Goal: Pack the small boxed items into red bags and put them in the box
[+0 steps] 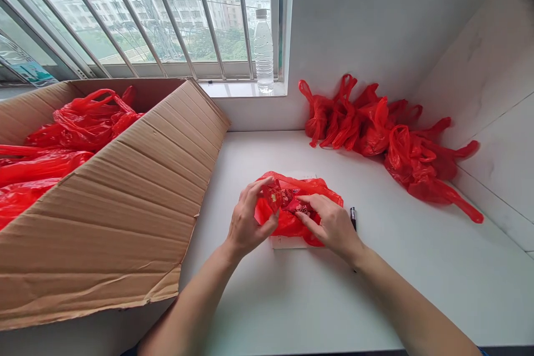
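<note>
An opened red plastic bag (pixel 323 189) lies spread on a white sheet or booklet (pixel 287 242) in front of me. My left hand (pixel 250 217) grips a small shiny red packet (pixel 273 194) with gold print between thumb and fingers, over the bag's left side. At the bag's right side, my right hand (pixel 336 228) has its thumb and index finger on another small red wrapped packet (pixel 301 207) with dark print. More printed red wrapping shows between the hands; how many pieces there are is hidden. Just beyond my right hand is a dark pen (pixel 353 217), partly covered by it.
On the left stands a large open cardboard box (pixel 137 200) with red plastic bags (pixel 87 122) inside. Several filled red bags (pixel 375 128) line the wall at the back right of the white table (pixel 267 300). A clear water bottle (pixel 263 53) stands on the sill by the barred window.
</note>
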Motion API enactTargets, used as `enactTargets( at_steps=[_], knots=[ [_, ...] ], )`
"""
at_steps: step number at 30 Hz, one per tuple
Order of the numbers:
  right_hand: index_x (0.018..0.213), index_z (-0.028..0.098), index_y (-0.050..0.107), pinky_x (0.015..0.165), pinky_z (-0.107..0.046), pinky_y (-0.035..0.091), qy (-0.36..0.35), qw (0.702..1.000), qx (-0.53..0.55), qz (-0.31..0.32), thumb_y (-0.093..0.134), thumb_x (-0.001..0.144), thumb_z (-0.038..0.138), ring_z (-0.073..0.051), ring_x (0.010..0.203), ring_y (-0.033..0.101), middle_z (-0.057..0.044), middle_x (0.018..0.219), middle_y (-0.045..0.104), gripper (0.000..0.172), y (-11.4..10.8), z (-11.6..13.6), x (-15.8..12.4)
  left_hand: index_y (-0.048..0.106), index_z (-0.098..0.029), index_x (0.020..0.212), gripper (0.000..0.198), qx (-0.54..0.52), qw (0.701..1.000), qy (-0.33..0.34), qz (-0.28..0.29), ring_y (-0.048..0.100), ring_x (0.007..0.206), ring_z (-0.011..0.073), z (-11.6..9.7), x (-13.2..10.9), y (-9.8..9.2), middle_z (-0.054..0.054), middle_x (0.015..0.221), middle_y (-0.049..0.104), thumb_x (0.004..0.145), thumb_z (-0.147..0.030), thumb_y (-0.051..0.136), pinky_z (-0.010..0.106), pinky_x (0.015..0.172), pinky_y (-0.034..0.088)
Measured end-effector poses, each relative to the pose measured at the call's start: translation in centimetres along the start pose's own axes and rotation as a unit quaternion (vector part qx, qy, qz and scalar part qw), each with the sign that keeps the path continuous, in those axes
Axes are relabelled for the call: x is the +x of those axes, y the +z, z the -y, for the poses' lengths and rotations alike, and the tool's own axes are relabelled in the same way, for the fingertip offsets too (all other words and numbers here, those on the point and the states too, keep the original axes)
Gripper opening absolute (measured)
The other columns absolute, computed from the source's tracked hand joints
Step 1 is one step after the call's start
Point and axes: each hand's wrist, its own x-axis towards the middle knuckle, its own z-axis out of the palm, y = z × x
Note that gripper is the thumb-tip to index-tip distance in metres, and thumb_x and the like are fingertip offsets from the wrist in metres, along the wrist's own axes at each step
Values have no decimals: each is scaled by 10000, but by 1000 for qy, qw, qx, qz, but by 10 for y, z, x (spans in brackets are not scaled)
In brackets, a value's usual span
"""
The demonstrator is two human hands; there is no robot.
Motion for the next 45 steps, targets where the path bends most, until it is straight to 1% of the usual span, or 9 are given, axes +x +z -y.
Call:
enactTargets(
  at_steps=[4,8,13,18,23,27,35,41,45],
  knots=[
    [1409,295,472,805,-372,571,114,957,265,29,507,966,503,-215,949,681,-57,1143,689,491,-2,8,0,397,-250,1394,600,-226,972,-31,55,538,1290,266,-3,-5,6,126,1429,505,838,-105,568,389,986,546],
    [1344,272,548,862,-365,571,165,900,400,56,605,909,506,-215,1023,669,-46,1092,703,497,-4,13,1,456,-262,1375,577,-242,959,-46,139,443,1371,286,-10,-4,8,121,1471,453,840,-121,620,427,1073,488],
    [1039,227,697,870,-368,561,179,891,414,58,679,870,452,-203,923,692,-40,994,725,282,-6,18,2,511,-265,1392,546,-156,974,-66,149,583,1136,237,-11,-2,6,108,1261,583,876,-306,685,381,956,535],
    [903,213,698,789,-337,581,168,894,416,22,709,846,451,-185,809,690,-23,867,715,245,0,12,1,695,-199,1077,250,-138,968,-129,167,615,796,159,-5,-3,10,53,913,684,903,-375,660,284,709,527],
    [1145,265,643,825,-330,577,166,901,400,-13,596,918,509,-185,925,667,-41,1064,684,336,-2,10,0,627,-171,969,243,-289,922,-243,89,604,742,126,-11,-3,14,31,877,654,876,-386,692,242,650,538],
    [1225,263,588,934,-373,556,168,889,420,69,683,876,459,-205,1016,671,-43,1075,689,412,-7,14,0,530,-185,973,274,-386,877,-284,27,646,854,151,-18,-1,15,32,951,656,864,-360,710,268,707,588],
    [1168,256,681,898,-353,580,173,883,434,49,637,911,456,-202,979,704,-39,1111,737,329,-10,14,2,505,-212,1178,407,-448,835,-309,84,683,921,171,-19,-1,12,38,1019,646,857,-309,736,349,850,608],
    [1221,282,665,975,-374,552,150,903,400,51,577,948,456,-222,1108,665,-35,1231,697,335,-10,9,1,550,-194,1156,353,-428,846,-302,101,661,930,170,-17,-2,12,47,1010,639,888,-375,690,308,810,607],
    [1307,304,597,957,-385,564,163,902,398,37,568,946,481,-222,1084,669,-42,1274,672,402,-6,5,1,575,-172,1091,329,-389,860,-316,93,672,741,130,-16,-1,12,27,895,660,900,-426,659,239,682,579]
  ],
)
